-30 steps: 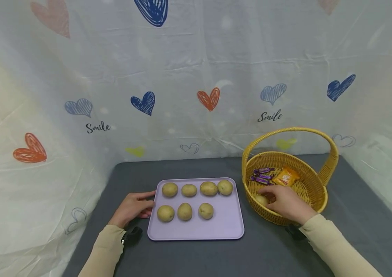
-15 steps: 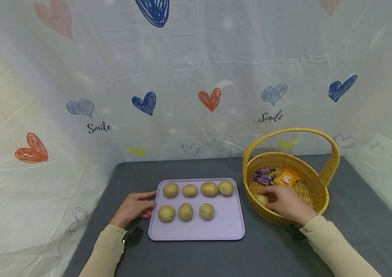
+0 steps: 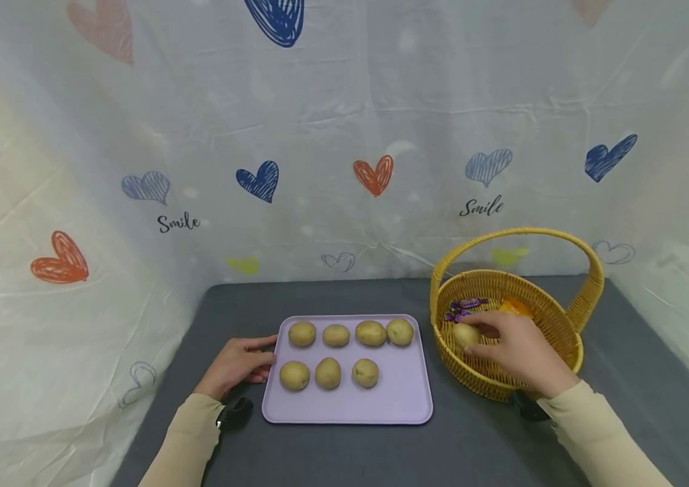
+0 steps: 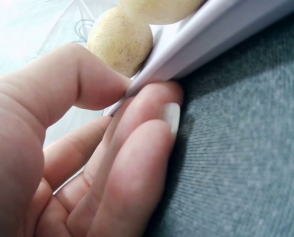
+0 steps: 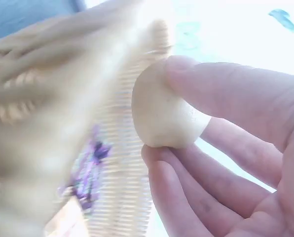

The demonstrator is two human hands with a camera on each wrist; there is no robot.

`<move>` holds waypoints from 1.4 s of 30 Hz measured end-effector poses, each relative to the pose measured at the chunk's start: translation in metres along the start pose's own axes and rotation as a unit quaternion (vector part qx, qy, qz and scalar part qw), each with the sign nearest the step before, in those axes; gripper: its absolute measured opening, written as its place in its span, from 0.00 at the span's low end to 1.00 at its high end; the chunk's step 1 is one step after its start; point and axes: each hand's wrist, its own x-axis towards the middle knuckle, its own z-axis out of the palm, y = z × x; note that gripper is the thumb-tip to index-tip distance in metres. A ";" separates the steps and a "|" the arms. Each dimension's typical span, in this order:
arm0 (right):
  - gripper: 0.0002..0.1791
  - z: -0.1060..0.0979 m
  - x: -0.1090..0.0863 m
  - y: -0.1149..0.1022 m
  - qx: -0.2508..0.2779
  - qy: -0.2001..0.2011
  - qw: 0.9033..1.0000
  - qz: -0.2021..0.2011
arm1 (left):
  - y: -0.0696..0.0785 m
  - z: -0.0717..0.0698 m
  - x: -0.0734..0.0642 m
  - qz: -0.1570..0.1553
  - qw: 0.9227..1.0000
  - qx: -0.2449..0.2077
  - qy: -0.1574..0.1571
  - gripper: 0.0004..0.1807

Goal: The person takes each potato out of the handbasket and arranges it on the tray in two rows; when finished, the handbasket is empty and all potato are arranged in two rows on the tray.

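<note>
My right hand [image 3: 521, 348] pinches a potato [image 3: 466, 335] between thumb and fingers, over the inside of a yellow woven basket [image 3: 472, 380]. In the right wrist view the potato [image 5: 164, 111] shows pale, with the thumb on one side and fingertips on the other. Far to the left, my left hand [image 3: 236, 366] holds the left rim of a lilac tray [image 3: 396, 400]. Its thumb lies on the rim and its fingers curl against the outer side, as the left wrist view shows. Two rows of potatoes, among them a round one [image 3: 365, 373], lie on the tray.
Purple-wrapped candies [image 3: 469, 302] and an orange packet [image 3: 516, 307], partly hidden by the right hand, lie in the basket. Its tall handle [image 3: 518, 231] arches above. A dark grey cloth [image 3: 332, 456] covers the table, and a heart-printed curtain [image 3: 308, 101] hangs behind.
My right hand has lifted slightly with the potato from the basket's near left side, now covering more of the orange packet. The left hand stays at the tray; the head view shifts a little.
</note>
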 end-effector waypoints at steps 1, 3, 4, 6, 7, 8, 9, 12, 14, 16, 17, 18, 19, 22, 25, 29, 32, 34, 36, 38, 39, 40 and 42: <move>0.23 -0.001 0.000 -0.003 0.001 0.004 1.000 -0.003 | 0.000 0.000 0.000 -0.002 1.000 0.000 0.000 0.31; 0.23 -0.001 0.001 -0.008 0.008 0.011 1.000 -0.004 | 0.000 0.000 0.000 -0.005 1.000 -0.002 0.002 0.31; 0.23 -0.001 0.001 -0.012 0.014 0.013 1.000 -0.004 | 0.000 0.001 0.000 -0.006 1.000 -0.001 0.003 0.31; 0.23 0.000 0.002 -0.020 0.025 0.017 1.000 -0.003 | 0.000 0.001 0.001 -0.006 1.000 0.000 0.004 0.30; 0.23 0.002 0.003 -0.023 0.030 0.019 0.999 -0.003 | 0.001 0.001 0.001 -0.005 1.000 -0.001 0.005 0.30; 0.23 0.003 0.003 -0.028 0.034 0.018 0.999 0.000 | 0.001 0.002 0.001 -0.005 1.000 0.000 0.006 0.30; 0.23 0.006 0.004 -0.031 0.038 0.018 0.999 -0.001 | 0.001 0.002 0.001 -0.005 1.000 0.000 0.005 0.30; 0.23 0.016 0.007 -0.040 0.046 0.021 0.999 -0.003 | 0.001 0.001 0.001 -0.001 1.000 0.002 0.003 0.30; 0.23 0.024 0.009 -0.044 0.049 0.021 0.999 -0.004 | 0.000 0.001 0.001 0.000 1.000 0.003 0.002 0.30; 0.23 0.033 0.010 -0.048 0.053 0.021 0.998 -0.009 | 0.000 0.001 0.001 0.000 1.000 0.002 0.001 0.30; 0.23 0.038 0.010 -0.049 0.053 0.020 0.998 -0.008 | 0.000 0.001 0.001 0.000 1.000 0.002 0.000 0.30; 0.23 0.042 0.010 -0.051 0.055 0.019 0.998 -0.009 | 0.000 0.001 0.001 -0.001 1.000 0.003 0.000 0.30; 0.23 0.045 0.010 -0.053 0.057 0.018 0.998 -0.011 | 0.000 0.001 0.001 -0.002 1.000 0.003 0.001 0.30; 0.23 0.056 0.010 -0.057 0.070 0.011 0.997 -0.009 | 0.000 0.002 0.001 -0.002 1.000 0.003 0.003 0.29; 0.23 0.065 0.010 -0.060 0.068 0.003 0.998 -0.006 | 0.000 0.002 0.002 -0.002 1.000 0.004 0.005 0.29; 0.22 0.077 0.009 -0.063 0.045 0.001 0.999 -0.007 | 0.000 0.001 0.001 0.001 1.000 0.005 0.000 0.30; 0.21 0.085 0.009 -0.063 0.033 0.005 0.999 -0.012 | 0.000 0.001 0.001 0.006 1.000 0.003 -0.003 0.31; 0.20 0.090 0.010 -0.063 0.026 0.006 1.000 -0.015 | 0.000 0.000 0.001 0.009 1.000 0.003 -0.004 0.31; 0.19 0.095 0.009 -0.062 0.022 0.009 1.000 -0.019 | -0.001 0.000 0.001 0.010 1.000 0.001 -0.004 0.31; 0.19 0.100 0.009 -0.061 0.018 0.012 0.999 -0.026 | -0.002 -0.001 0.001 0.011 1.000 0.001 -0.005 0.31; 0.19 0.102 0.009 -0.061 0.017 0.014 0.999 -0.028 | -0.003 -0.001 0.002 0.011 1.000 0.001 -0.006 0.31; 0.19 0.104 0.009 -0.060 0.016 0.016 0.999 -0.031 | -0.003 -0.001 0.002 0.010 1.000 0.001 -0.006 0.31; 0.19 0.107 0.009 -0.060 0.017 0.018 0.999 -0.032 | -0.004 -0.002 0.002 0.010 1.000 0.000 -0.007 0.31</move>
